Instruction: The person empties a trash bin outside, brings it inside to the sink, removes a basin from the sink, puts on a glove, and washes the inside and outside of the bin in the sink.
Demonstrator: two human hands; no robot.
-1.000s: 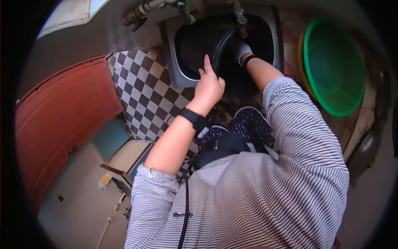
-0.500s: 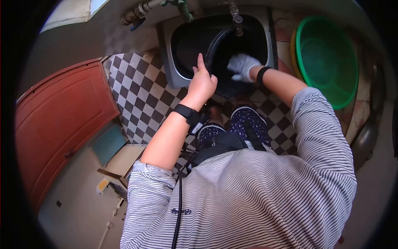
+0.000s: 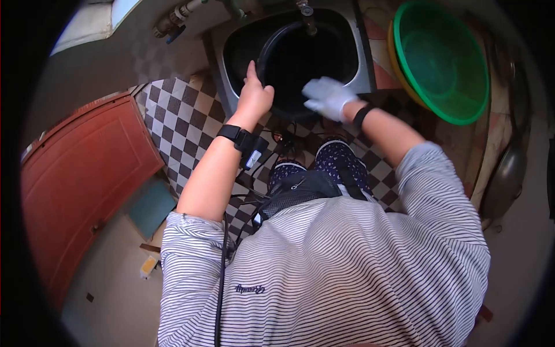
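A round black tub (image 3: 300, 61) sits in the metal-rimmed sink (image 3: 363, 55), below the tap (image 3: 309, 23). My left hand (image 3: 254, 95) is bare and at the tub's left rim. Its index finger stretches along the outside and its thumb lies over the rim; the other fingers are hidden. My right hand (image 3: 330, 98) wears a white glove and hovers over the tub's near right side. Its fingers are outstretched, slightly blurred, with nothing visible in them. The dark inside of the tub hides any contents.
A green basin (image 3: 445, 63) stands right of the sink, with a yellow one (image 3: 399, 63) partly behind it. A metal pan (image 3: 503, 188) is at far right. Pipes (image 3: 179, 17) run along the wall. A reddish door (image 3: 92, 196) is at left, beside the checkered floor (image 3: 185, 115).
The view has shifted, moving the sink up and left in it. My gloved right hand has come nearer my body relative to the tap, its fingers straighter. My left hand stays at the tub's rim.
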